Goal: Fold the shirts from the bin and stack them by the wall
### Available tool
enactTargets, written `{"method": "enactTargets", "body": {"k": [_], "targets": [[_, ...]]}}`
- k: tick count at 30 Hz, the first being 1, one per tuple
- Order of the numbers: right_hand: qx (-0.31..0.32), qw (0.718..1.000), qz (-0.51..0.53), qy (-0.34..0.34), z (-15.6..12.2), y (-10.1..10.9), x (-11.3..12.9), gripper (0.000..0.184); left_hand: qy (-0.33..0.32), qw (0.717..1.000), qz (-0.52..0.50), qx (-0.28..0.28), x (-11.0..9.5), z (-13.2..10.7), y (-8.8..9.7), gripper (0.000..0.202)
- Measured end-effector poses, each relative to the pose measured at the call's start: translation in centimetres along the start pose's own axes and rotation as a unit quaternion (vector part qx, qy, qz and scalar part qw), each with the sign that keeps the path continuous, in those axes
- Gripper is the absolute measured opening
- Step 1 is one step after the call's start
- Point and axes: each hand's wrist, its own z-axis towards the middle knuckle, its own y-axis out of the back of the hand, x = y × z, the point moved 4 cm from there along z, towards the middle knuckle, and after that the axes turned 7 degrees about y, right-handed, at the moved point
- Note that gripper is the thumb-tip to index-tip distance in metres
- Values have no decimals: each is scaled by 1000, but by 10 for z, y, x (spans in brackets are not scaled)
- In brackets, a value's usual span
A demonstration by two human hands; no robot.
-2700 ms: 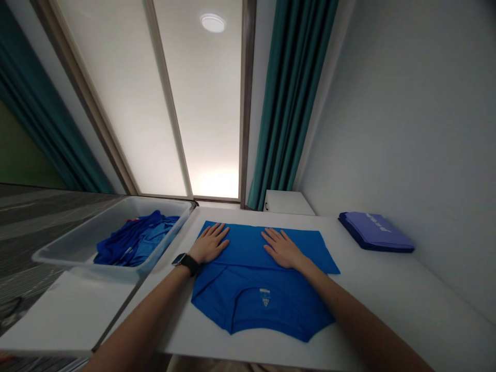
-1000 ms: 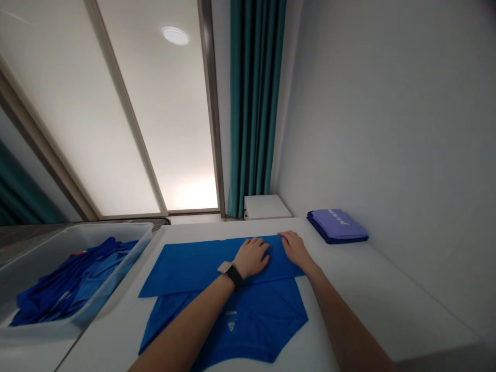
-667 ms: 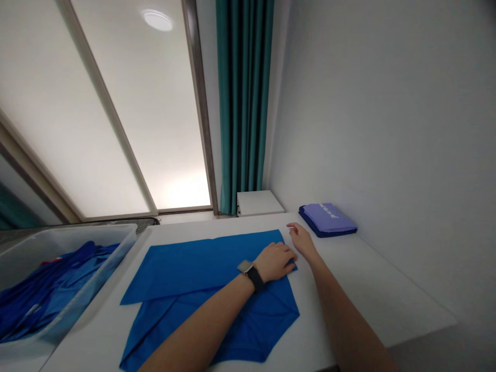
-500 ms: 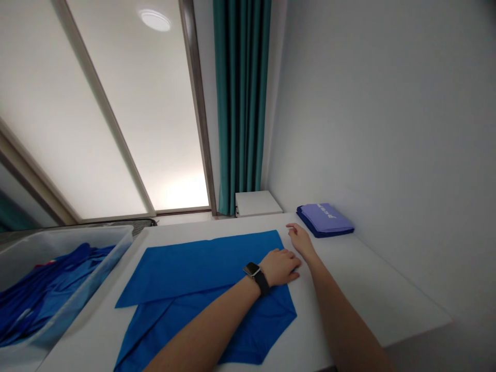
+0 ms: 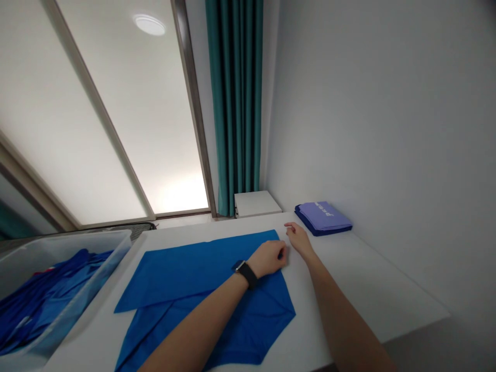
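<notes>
"What's at the far left?"

"One plastic bin [image 5: 101, 242] with a heap of blue clothes [image 5: 58, 289] in it, a little red showing. I can't count the pieces. Behind it hangs one of two teal curtains; the other curtain [image 5: 236, 103] is farther right, past two pale door panels [image 5: 135, 103]."

"And next?"

"One blue shirt [image 5: 186, 274], flat on the white table [image 5: 368, 294], just right of the bin. Its far strip is folded over the near part."

"The hands?"

"Two. The left hand [image 5: 271, 257], with one watch [image 5: 246, 272] at the wrist, is at the shirt's right edge, fingers curled round into a loop. I can't tell whether it pinches the cloth."

"The right one?"

"The right hand [image 5: 298, 240] is over the table, just right of the shirt, fingers loosely bent, tips slightly apart. Beyond it, at the table's far end, is one white cabinet [image 5: 258, 204]."

"Anything farther right?"

"One folded stack [image 5: 323, 217] by the wall, at least two pieces: light purple with white lettering over navy."
</notes>
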Motion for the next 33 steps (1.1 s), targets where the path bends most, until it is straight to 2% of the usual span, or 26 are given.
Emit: {"method": "enactTargets", "body": {"k": [3,6,10,13,17,21,25,29,33], "targets": [[12,1000,9,-12,0,-3,0,37,46,993,-92,-60,23,-8,26,12],[30,999,23,-22,-1,-10,1,35,93,968,-189,-139,53,-20,47,12],[52,997,46,-21,-3,-20,7,34,143,941,-240,-192,89,-33,55,9],[59,996,59,-16,-6,-23,14,35,163,931,-262,-194,100,-38,51,10],[63,995,77,-5,-7,-25,22,37,153,932,-271,-186,87,-41,48,13],[72,994,86,1,-6,-30,23,38,85,951,-257,-152,51,-45,48,18],[82,994,79,-7,-5,-35,16,37,-7,989,-128,-78,25,-58,37,23],[82,995,62,-16,-2,-37,9,35,-38,997,54,-35,30,-73,19,21],[76,996,28,-24,8,-39,6,31,-51,990,126,-37,37,-82,9,19]]}}
